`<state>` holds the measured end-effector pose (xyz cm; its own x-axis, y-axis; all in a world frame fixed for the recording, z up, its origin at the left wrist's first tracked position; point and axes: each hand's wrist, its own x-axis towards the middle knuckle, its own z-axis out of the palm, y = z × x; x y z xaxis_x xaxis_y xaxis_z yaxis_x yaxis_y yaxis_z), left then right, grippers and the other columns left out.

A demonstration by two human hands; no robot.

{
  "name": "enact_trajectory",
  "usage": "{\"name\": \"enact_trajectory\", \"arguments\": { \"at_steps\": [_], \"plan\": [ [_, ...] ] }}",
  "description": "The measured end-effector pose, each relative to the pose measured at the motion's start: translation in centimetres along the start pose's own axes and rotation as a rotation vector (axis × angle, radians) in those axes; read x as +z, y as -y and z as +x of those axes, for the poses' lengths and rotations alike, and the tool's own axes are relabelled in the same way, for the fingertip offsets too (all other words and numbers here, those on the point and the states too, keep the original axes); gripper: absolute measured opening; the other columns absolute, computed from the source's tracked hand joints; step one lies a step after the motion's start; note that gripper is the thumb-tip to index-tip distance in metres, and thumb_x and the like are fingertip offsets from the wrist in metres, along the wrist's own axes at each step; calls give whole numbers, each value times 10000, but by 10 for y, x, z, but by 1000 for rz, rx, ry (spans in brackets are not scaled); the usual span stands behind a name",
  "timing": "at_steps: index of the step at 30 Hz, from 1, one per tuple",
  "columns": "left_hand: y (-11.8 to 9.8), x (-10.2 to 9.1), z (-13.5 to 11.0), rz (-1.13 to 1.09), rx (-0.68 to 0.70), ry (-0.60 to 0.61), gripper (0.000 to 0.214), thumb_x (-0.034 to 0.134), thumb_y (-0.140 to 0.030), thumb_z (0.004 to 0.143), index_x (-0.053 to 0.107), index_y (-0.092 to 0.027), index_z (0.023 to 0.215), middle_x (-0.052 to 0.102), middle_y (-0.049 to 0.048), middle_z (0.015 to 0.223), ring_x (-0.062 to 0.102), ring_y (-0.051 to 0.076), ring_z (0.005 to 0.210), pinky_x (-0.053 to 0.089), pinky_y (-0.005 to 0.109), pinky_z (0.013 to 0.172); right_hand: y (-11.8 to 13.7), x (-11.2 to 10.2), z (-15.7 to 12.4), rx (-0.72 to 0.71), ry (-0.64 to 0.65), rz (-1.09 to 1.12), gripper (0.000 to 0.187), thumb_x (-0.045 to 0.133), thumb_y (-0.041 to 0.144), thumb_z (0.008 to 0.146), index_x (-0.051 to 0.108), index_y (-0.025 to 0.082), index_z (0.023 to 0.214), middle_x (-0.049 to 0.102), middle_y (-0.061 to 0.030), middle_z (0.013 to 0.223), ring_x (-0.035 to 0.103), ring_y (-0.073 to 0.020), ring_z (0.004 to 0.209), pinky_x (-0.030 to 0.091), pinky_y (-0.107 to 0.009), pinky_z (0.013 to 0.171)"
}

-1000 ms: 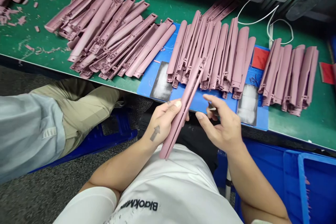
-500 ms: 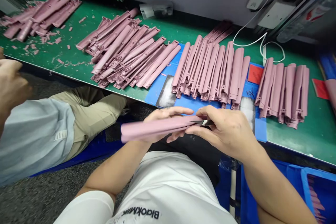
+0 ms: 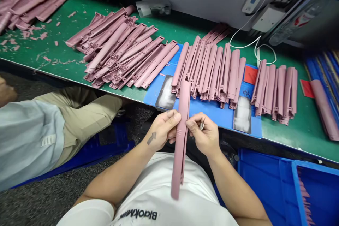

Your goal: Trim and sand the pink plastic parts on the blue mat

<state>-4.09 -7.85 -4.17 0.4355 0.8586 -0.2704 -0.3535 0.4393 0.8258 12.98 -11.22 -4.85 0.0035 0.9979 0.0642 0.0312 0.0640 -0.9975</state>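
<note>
Upright in front of my shirt stands a long pink plastic shell (image 3: 181, 137), with a narrow slit along its right side. My left hand (image 3: 161, 130) pinches its left side near the middle, thumb on the front. Fingers of my right hand (image 3: 205, 132) are closed at the shell's right edge. A small tool with a metal end (image 3: 202, 126) pokes out of that hand; most of it is hidden. Just beyond the shell's upper end lies a row of similar pink shells (image 3: 212, 72) on a blue sheet (image 3: 206, 113).
Loose pink shells (image 3: 124, 53) heap up on the green table (image 3: 58, 65), with scraps farther left. Another group of shells (image 3: 275, 90) lies right, near red cards (image 3: 250, 74). A blue bin (image 3: 293, 183) stands low right. A co-worker (image 3: 29, 137) sits at my left.
The shell has swung from lying sideways to pointing away from me. My left hand has shifted to its middle, and my right hand has moved from its end to its right side.
</note>
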Motion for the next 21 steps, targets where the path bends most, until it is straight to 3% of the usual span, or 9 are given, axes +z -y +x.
{"name": "enact_trajectory", "arguments": {
  "at_steps": [3,5,9,13,17,21],
  "plan": [
    [13,6,-10,73,28,-53,578,718,-693,972,578,-174,759,494,-26,625,409,85,539,369,213,494,0,-1,-4,37,-71,25,413,735,572,1041,651,221,841,566,57,611,474,-100,538,404,-256,566],
    [20,7,-17,161,59,-79,598,676,-703,998,588,-164,754,521,-3,686,439,100,615,388,228,565,-1,-4,-1,96,-97,61,450,743,657,1005,655,225,914,550,65,619,460,-102,534,391,-252,544],
    [25,4,-19,213,42,-61,582,671,-701,998,570,-178,762,544,3,690,443,115,622,388,254,580,0,-8,18,221,32,167,550,773,750,929,660,225,1049,500,89,614,416,-96,505,347,-240,491],
    [14,7,-4,115,53,-64,566,644,-744,991,623,-195,855,567,-9,629,455,125,533,376,275,510,8,-5,30,184,88,156,529,785,732,932,659,221,985,451,89,641,370,-87,530,342,-245,509],
    [-6,15,6,174,149,-157,555,722,-694,975,578,-201,765,545,-19,616,448,108,510,347,266,473,22,-17,21,100,99,-50,464,671,696,1036,631,255,1174,508,66,735,430,-121,605,379,-271,580],
    [-15,16,4,237,162,-172,570,702,-664,1005,525,-201,726,538,-18,618,461,102,513,338,255,458,37,-38,2,-138,108,-521,217,474,399,1183,630,252,1214,672,-13,926,614,-167,776,495,-322,754]
  ]
}}
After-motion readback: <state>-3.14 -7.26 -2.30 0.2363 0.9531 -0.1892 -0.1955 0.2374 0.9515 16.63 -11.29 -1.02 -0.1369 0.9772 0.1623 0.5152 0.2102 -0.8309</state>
